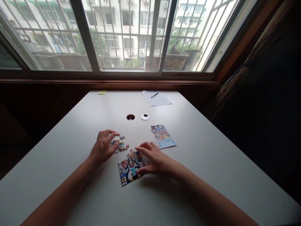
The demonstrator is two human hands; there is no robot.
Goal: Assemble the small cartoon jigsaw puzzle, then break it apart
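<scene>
The left hand [104, 147] is laid over a small heap of loose pieces [121, 144], with its fingers curled down onto them. Whether a piece is pinched in that grip cannot be told. The right hand [154, 159] is spread open, its fingertips pressed flat on the partly assembled puzzle [129, 169] and its thumb set against the puzzle's edge, so nothing is enclosed by that grip.

The step in hand is judged to be the picking of a piece while the joined part is steadied. It would be done well if one piece alone were lifted between thumb and forefinger, so that the heap is not scattered. The right grip should bear lightly and straight down, so that the joined pieces are neither slid on the smooth desk [199, 175] nor sprung apart.

The heap lies under and just beyond the left fingertips. The assembled puzzle lies under the right fingertips and to their left, near the left grip but not touched by it. A printed card [163, 136] lies just beyond the right grip, apart from it. Well beyond both grips a sheet of paper [158, 99] with a pen [154, 94] is seen.
</scene>
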